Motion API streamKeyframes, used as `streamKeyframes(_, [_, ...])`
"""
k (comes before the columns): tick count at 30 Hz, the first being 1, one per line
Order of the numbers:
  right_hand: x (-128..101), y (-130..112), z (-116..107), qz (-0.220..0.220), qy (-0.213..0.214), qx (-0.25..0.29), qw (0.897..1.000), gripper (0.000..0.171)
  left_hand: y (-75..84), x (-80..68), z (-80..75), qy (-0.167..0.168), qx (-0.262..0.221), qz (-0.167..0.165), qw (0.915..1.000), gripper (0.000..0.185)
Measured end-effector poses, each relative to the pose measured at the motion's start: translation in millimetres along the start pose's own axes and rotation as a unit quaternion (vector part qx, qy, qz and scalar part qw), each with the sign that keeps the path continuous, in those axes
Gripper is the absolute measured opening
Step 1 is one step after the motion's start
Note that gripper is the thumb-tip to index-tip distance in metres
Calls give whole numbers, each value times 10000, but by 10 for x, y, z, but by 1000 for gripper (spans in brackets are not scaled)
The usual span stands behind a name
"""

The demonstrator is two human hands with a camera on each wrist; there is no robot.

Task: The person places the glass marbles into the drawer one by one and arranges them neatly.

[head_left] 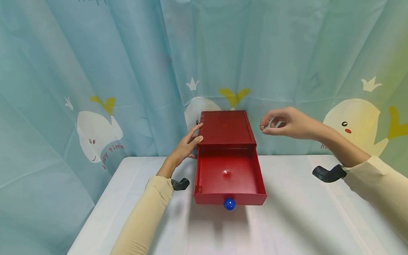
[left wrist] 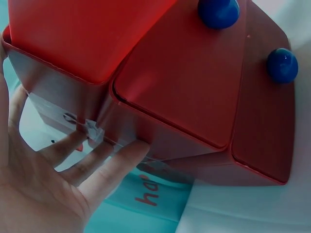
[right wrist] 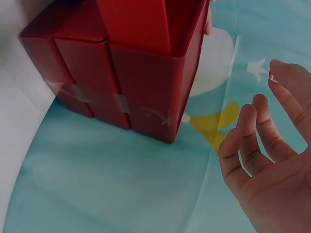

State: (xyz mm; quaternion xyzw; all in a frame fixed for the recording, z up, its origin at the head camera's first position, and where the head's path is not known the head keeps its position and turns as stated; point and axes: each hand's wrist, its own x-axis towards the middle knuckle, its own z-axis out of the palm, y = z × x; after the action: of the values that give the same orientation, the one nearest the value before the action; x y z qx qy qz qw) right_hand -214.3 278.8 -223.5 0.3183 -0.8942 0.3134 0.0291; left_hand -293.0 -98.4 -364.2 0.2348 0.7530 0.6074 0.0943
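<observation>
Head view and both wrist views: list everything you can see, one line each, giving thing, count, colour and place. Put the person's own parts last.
drawer cabinet: one, red, on the table by the curtain.
top drawer: one, red, pulled out toward the person.
knobs: blue; one on the open drawer in the head view, two on lower fronts in the left wrist view.
small beads: reddish, in the drawer's front left corner; number unclear.
table: one, white.
curtain: one, pale blue with whale cartoons, behind the table.
left hand: fingers straight, resting on the cabinet's left side.
right hand: raised right of the cabinet, pinching a tiny bead.
</observation>
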Motion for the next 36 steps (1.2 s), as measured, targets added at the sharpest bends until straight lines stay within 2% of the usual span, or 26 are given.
streamKeyframes(13, [223,-180,99,-434,-523,141,9976,15,7,29,26,34,12,-31,10000,65])
streamKeyframes(36, [642,-449,443,-736,-961,90,9926,17,26,58,21,68,-7,21,10000,66])
